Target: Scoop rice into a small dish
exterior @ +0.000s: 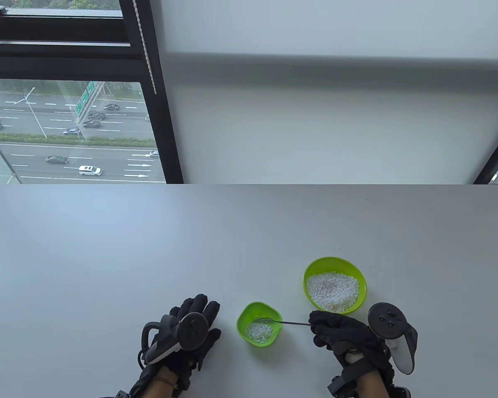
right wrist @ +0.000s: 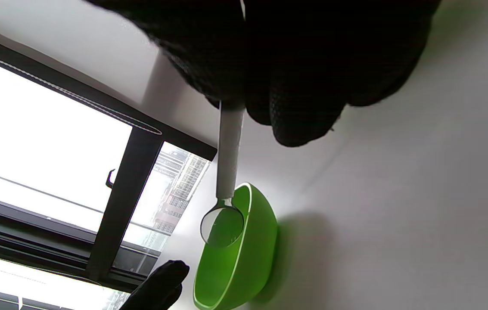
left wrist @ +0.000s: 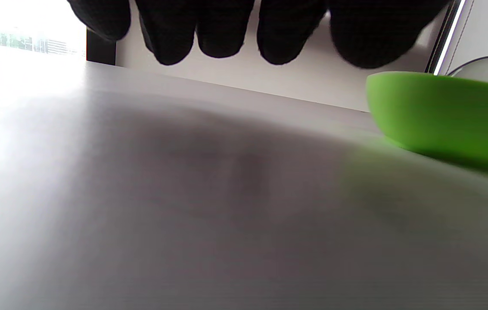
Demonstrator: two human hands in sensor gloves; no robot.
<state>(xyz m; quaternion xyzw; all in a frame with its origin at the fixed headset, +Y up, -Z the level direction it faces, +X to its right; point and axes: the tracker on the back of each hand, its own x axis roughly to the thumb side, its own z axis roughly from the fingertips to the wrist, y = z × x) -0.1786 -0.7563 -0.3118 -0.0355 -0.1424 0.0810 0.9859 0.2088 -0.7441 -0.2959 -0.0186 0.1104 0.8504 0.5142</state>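
A small green dish (exterior: 259, 328) holds some white rice near the table's front. A larger green bowl (exterior: 334, 285) full of rice stands behind it to the right. My right hand (exterior: 332, 329) grips the handle of a metal spoon (exterior: 282, 321), whose bowl sits over the small dish's far rim. In the right wrist view the spoon (right wrist: 225, 215) hangs over the dish (right wrist: 237, 254) and looks empty. My left hand (exterior: 195, 327) rests flat on the table left of the dish, fingers spread. The left wrist view shows the dish (left wrist: 442, 116) and the spoon tip (left wrist: 487, 69).
The grey table (exterior: 149, 248) stretches back to a white wall and a window (exterior: 66, 124) at the left. The larger bowl stands close behind my right hand.
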